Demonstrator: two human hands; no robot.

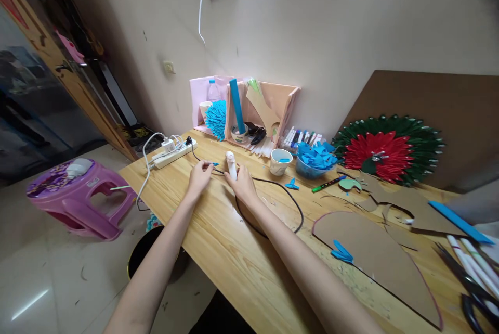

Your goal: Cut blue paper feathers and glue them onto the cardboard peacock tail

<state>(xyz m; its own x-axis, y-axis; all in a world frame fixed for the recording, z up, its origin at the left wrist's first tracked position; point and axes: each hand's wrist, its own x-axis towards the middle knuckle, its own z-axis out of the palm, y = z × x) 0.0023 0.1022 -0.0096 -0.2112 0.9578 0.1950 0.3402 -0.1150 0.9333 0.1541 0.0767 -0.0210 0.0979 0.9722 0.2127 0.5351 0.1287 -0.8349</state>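
Fingertips pinched, my left hand holds a small pointed blue paper petal over the left part of the wooden table. Close to its right, my right hand is wrapped round a white hot glue gun, whose lower part is hidden by the fingers. A black cord loops over the tabletop beside my right forearm. Another folded blue petal piece lies right of my right hand. Farther right, a blue petal cluster rests on the edge of a rounded cardboard piece.
A white power strip sits at the table's left end. Behind are a paper cup, a bowl of blue paper pieces and a pink open box. Black scissors lie at right. A pink stool stands left.
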